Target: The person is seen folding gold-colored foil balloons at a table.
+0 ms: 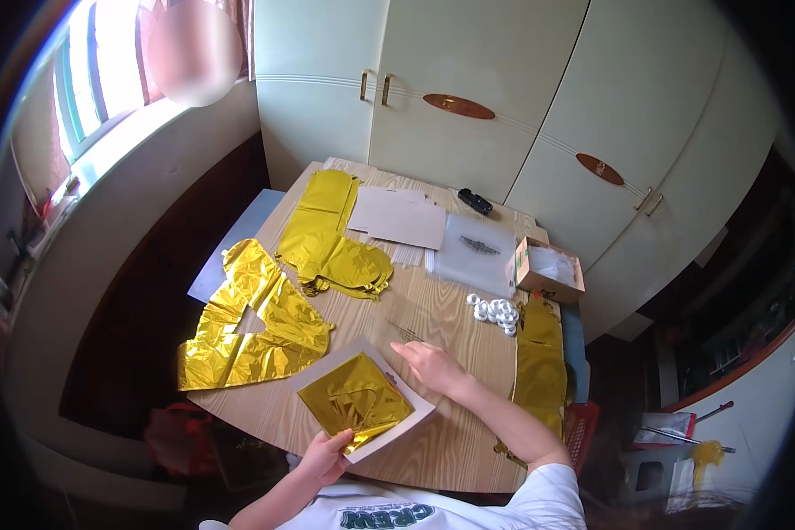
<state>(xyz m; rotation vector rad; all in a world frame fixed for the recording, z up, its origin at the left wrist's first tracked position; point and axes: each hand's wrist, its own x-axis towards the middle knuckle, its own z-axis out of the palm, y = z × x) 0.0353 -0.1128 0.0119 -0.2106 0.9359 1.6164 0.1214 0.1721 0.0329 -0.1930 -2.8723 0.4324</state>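
Left hand pinches gold foil on white card over tabletop's near edge; right hand half-curled by transparent plastic, grip hard to tell.

Some fingers of a person's left hand are hidden behind a pale card, while a clear sheet near the right hand shows too faintly to trace its outline. A round blur masks part of the pink curtain, and the lower edge crops the white shirt.
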